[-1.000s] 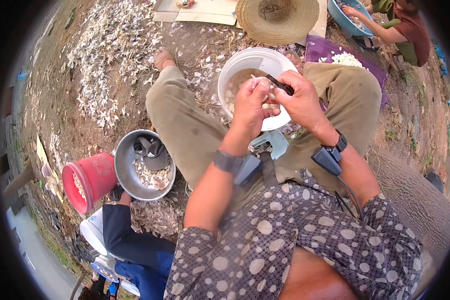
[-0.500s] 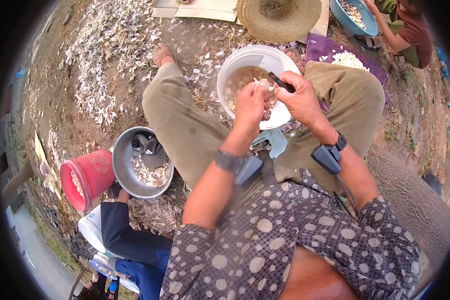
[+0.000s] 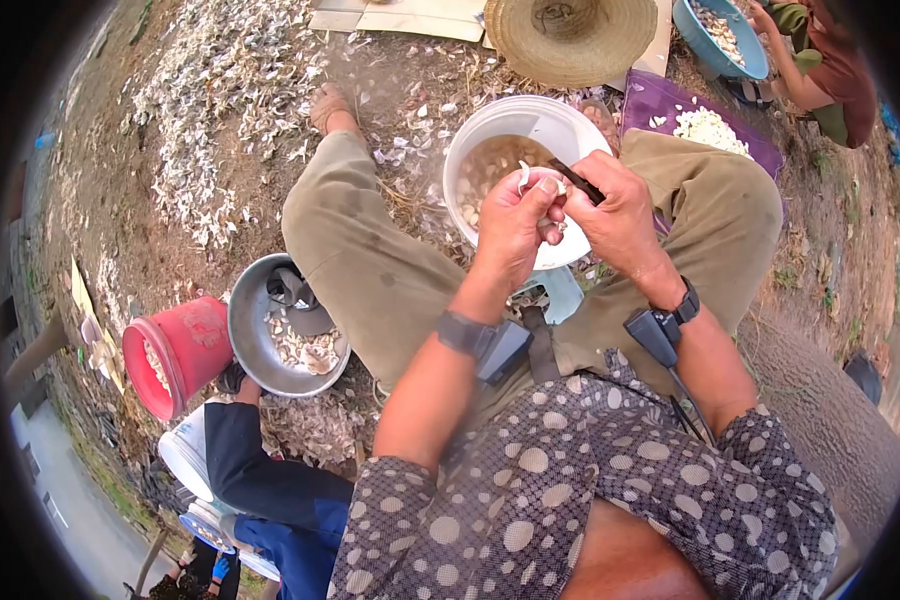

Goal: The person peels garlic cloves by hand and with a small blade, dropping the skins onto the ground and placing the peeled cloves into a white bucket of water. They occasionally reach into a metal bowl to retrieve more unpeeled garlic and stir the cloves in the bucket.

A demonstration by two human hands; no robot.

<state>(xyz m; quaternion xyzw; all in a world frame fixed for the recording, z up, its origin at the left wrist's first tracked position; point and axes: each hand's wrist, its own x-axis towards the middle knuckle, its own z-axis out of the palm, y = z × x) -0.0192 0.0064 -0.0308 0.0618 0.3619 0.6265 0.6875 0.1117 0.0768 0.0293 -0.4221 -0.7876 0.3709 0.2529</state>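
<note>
My left hand point(image 3: 515, 228) is closed around a garlic clove point(image 3: 560, 187), with a curl of pale skin point(image 3: 524, 178) sticking up by the thumb. Beside it, my right hand point(image 3: 618, 212) grips a small knife point(image 3: 582, 182) by its dark handle; its fingers meet the left fingertips at the clove, and the blade is mostly hidden. Both hands are over the near side of a white bucket point(image 3: 558, 124). Inside the bucket, many garlic cloves point(image 3: 490, 168) lie in brownish water. The bucket stands on a pale green stool point(image 3: 562, 292) between my knees.
Left of my leg are a metal basin point(image 3: 243, 330) with cloves and a dark cap, and a red bucket point(image 3: 192, 345). A straw hat point(image 3: 570, 45) lies ahead. Peeled cloves point(image 3: 710, 130) rest on purple cloth. Another person's hands are at a blue basin point(image 3: 705, 50).
My hands have drawn slightly down and right in the view. The right hand has turned, bringing the knife lower against the clove, and the skin curl stands out more.
</note>
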